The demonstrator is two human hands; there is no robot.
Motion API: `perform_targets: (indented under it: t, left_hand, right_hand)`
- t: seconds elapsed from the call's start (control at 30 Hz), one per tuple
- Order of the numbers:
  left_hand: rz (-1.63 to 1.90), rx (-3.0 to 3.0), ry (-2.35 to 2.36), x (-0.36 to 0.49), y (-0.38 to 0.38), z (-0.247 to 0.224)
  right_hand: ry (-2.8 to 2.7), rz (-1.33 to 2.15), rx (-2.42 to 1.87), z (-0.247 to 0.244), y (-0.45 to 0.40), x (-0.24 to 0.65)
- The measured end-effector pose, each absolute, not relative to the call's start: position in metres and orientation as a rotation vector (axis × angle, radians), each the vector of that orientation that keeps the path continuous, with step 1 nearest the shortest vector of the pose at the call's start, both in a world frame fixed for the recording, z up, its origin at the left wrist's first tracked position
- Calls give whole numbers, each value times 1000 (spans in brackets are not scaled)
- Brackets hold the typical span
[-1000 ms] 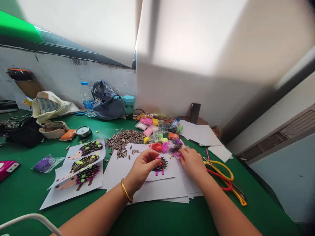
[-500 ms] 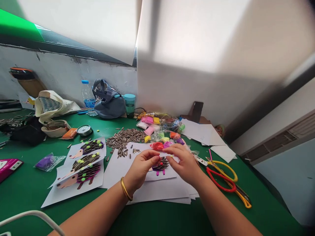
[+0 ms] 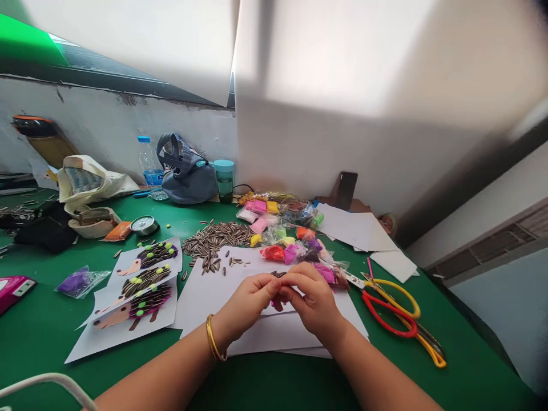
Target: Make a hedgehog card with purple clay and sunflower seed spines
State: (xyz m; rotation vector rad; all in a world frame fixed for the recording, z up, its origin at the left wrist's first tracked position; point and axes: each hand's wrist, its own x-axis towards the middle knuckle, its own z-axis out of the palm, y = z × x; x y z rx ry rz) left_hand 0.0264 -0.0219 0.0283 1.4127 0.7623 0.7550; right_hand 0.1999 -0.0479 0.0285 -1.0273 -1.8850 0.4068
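Observation:
My left hand (image 3: 246,299) and my right hand (image 3: 314,299) meet at the fingertips over the white paper sheets (image 3: 199,311). Thumbs and forefingers of both are pinched together; whatever lies between them is too small or hidden to make out. Beneath the fingers is a hedgehog picture, mostly covered, with a few of its sunflower seed spines (image 3: 278,274) showing. A pile of sunflower seeds (image 3: 218,238) lies beyond the left hand. Past the right hand are bags of coloured modelling clay, among them a red one (image 3: 273,253) and a pink one (image 3: 325,273).
Several hedgehog pictures (image 3: 149,299) with seed spines and green balls lie at left, near a purple clay bag (image 3: 79,282). Scissors with red and yellow handles (image 3: 387,314) lie at right. A blue bag (image 3: 188,185), cup (image 3: 225,181) and phone (image 3: 346,191) stand along the wall.
My right hand has moved in and down to meet my left; their fingertips, apart before, now touch. Together they cover more of the hedgehog picture.

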Motion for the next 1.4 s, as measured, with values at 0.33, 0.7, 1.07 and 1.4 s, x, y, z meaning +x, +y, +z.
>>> perform_targets:
  t: [0.33, 0.7, 1.07, 1.4]
  left_hand:
    - [790, 1622, 921, 23, -18, 26]
    - [847, 1751, 1015, 24, -18, 22]
    - [1074, 1986, 1116, 22, -15, 17]
    - [1027, 1616, 1058, 20, -6, 12]
  right_hand:
    - [-1976, 403, -1037, 24, -44, 202]
    - [-1974, 292, -1100, 18, -44, 200]
    - [-1734, 311, -1214, 13, -38, 209]
    - [-1680, 535, -1241, 11, -33, 218]
